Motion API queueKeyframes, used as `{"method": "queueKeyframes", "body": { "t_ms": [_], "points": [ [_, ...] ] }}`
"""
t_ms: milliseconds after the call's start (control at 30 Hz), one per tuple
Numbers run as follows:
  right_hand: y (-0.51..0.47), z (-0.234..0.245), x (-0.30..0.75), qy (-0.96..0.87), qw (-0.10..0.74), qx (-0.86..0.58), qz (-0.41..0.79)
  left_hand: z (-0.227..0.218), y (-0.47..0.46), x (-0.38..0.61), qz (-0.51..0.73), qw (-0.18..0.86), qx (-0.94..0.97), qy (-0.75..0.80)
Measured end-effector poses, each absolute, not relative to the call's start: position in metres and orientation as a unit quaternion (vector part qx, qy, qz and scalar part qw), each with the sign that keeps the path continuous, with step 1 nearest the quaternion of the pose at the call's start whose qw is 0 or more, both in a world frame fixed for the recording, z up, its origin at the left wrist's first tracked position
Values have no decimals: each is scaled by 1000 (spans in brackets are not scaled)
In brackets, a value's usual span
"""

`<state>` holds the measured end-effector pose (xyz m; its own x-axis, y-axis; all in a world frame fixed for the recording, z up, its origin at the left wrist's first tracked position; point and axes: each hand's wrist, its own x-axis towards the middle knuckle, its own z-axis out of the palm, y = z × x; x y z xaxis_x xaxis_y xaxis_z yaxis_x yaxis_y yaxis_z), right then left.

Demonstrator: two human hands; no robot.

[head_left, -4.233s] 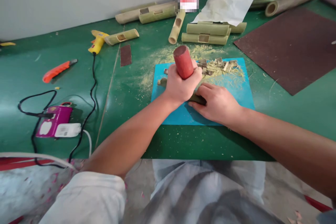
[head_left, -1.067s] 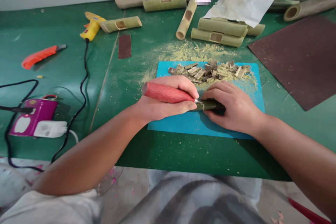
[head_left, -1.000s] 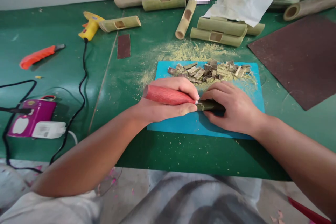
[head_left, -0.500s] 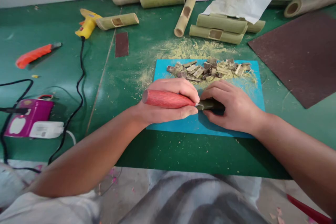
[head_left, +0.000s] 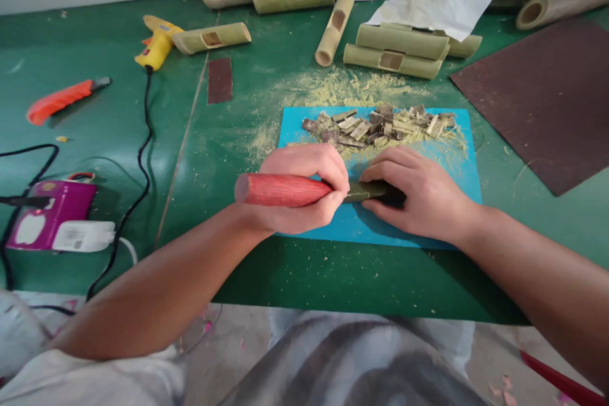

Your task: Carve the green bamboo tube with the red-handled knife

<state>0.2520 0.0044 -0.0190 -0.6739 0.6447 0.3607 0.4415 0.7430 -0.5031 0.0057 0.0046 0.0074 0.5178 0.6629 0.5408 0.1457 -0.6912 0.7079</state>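
Note:
My left hand [head_left: 309,193] is closed around a tool with a thick red wooden handle [head_left: 285,190]. The butt of the handle points left, and its working end is hidden behind my fingers. My right hand [head_left: 416,187] grips a dark green bamboo tube [head_left: 364,191] from the right, thumb in front and fingers behind. Most of that tube lies under my palm. Both hands are over a blue mat [head_left: 314,233], where bamboo chips [head_left: 361,129] and pale shavings lie heaped just beyond them.
Cut bamboo tubes [head_left: 402,41] with notches lie along the back, some under white paper [head_left: 438,0]. A brown board [head_left: 547,101] is at right. Leftward are a yellow glue gun [head_left: 159,44], an orange utility knife [head_left: 61,101], a purple power strip [head_left: 61,209] and black cable.
My left hand has slid a little to the left with the red-handled tool, exposing more of the bamboo tube between the hands. My right hand has stayed almost in place.

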Motion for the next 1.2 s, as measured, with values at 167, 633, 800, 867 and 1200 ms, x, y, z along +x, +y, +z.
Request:
{"method": "queueKeyframes", "body": {
  "t_ms": [167, 633, 800, 867, 1200],
  "points": [
    [5, -19, 253, -895, 269, -302, 187, 3, 7, 5, 464, 299, 791, 264],
    [5, -19, 253, -891, 268, -306, 200, 7, 10, 5, 405, 323, 825, 227],
    [5, -19, 252, -889, 269, -307, 207, 8, 11, 7, 385, 319, 837, 223],
    [5, -20, 251, -885, 269, -318, 208, 7, 8, 9, 388, 307, 838, 229],
    [6, -21, 249, -870, 253, -346, 244, 4, 1, 13, 442, 275, 808, 278]
  ]
}}
